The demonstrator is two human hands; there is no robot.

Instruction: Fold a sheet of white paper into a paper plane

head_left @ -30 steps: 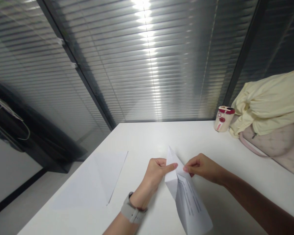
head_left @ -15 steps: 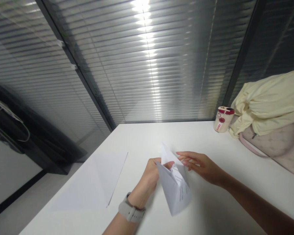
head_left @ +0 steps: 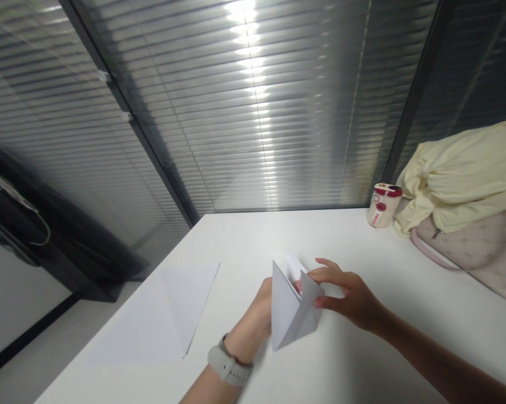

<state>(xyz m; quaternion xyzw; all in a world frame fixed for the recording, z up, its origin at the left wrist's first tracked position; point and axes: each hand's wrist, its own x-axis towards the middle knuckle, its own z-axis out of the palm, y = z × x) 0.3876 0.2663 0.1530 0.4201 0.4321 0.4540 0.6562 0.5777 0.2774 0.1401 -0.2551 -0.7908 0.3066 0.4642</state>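
A folded sheet of white paper (head_left: 287,321) with pointed flaps is held up above the white table, between both hands. My left hand (head_left: 263,306), with a pale watch (head_left: 230,362) on the wrist, is closed on the paper's left side; most of its fingers are hidden behind and inside the folds. My right hand (head_left: 349,292) pinches the right flap between thumb and fingers. One fingertip shows inside the opening between the flaps.
White sheets of paper (head_left: 152,314) lie on the table (head_left: 244,235) at the left. A cream and red cup (head_left: 385,206) stands at the back right, beside a pink bag (head_left: 480,247) with a pale yellow cloth (head_left: 475,174) over it. Window blinds (head_left: 219,112) rise behind the table.
My right hand has closed on the paper's right flap, where its fingers were apart beside it before. The paper has turned, and the printed lines inside are out of sight.
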